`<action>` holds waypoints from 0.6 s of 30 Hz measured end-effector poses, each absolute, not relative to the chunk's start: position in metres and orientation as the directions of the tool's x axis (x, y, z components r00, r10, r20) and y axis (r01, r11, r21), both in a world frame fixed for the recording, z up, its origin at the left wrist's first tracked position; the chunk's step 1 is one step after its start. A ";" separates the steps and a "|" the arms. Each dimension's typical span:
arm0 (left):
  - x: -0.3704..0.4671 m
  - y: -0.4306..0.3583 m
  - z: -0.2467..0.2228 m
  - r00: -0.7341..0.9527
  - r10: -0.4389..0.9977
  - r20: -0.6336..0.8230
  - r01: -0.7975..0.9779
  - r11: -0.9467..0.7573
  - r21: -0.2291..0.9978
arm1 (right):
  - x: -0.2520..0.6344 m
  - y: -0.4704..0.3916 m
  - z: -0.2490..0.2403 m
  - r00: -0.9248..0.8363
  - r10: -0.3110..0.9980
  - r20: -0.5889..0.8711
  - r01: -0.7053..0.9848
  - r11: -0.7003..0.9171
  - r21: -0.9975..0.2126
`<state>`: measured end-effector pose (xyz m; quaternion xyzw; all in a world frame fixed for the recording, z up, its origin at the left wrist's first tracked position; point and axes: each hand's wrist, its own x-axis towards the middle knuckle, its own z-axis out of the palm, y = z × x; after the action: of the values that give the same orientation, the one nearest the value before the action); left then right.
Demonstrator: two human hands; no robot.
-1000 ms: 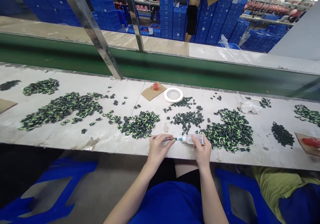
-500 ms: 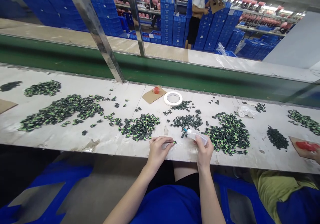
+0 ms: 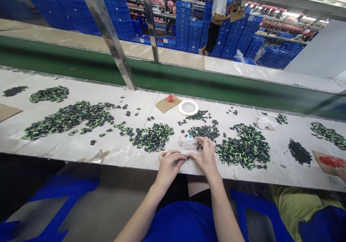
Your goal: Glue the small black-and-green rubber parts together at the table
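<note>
My left hand (image 3: 171, 163) pinches a small dark piece (image 3: 187, 158) above the front of the white table (image 3: 113, 155). Fingertips of my right hand (image 3: 205, 157) meet the same piece from the other side. Just beyond them is a clear bottle with a blue tip (image 3: 190, 139), close to my right index finger; whether that finger touches it I cannot tell. Green-and-black pieces lie in a heap (image 3: 152, 137) to the left and in another heap (image 3: 247, 144) to the right. Small dark parts (image 3: 204, 131) are scattered behind the bottle.
A roll of white tape (image 3: 188, 107) lies behind the parts, beside cardboard (image 3: 164, 105) with a red cap (image 3: 170, 98). Metal posts (image 3: 110, 36) rise at the table's back edge. At the right, another person's hand (image 3: 342, 171) is near a red object (image 3: 332, 161).
My right hand has moved left to meet my left hand at the small piece. The bottle, held tilted in my right hand before, is now left of its earlier place, its tip upward.
</note>
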<state>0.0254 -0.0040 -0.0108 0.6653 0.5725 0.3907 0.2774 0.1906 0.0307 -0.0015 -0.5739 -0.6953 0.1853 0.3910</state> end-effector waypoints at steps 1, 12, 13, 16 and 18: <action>0.025 -0.004 -0.011 0.040 0.980 0.196 0.539 -0.187 0.822 | 0.198 0.029 -0.001 -0.072 0.930 0.360 0.712 0.301 -0.634; 0.030 -0.005 -0.017 -0.005 0.976 0.219 0.589 -0.174 0.789 | 0.208 0.039 -0.010 -0.128 0.901 0.414 0.857 0.310 -0.411; 0.031 -0.005 -0.017 -0.001 0.974 0.227 0.599 -0.181 0.780 | 0.206 0.040 -0.012 -0.118 0.897 0.426 0.859 0.308 -0.409; 0.032 -0.004 -0.018 0.002 0.968 0.251 0.598 -0.202 0.776 | 0.203 0.040 -0.014 -0.076 0.877 0.475 0.848 0.307 -0.432; 0.031 -0.004 -0.017 -0.003 0.968 0.250 0.569 -0.204 0.797 | 0.204 0.036 -0.012 -0.051 0.865 0.500 0.812 0.327 -0.483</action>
<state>0.0308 -0.0041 -0.0169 0.6618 0.5808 0.4050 0.2464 0.2043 0.0360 -0.0118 -0.5791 -0.7239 0.0351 0.3733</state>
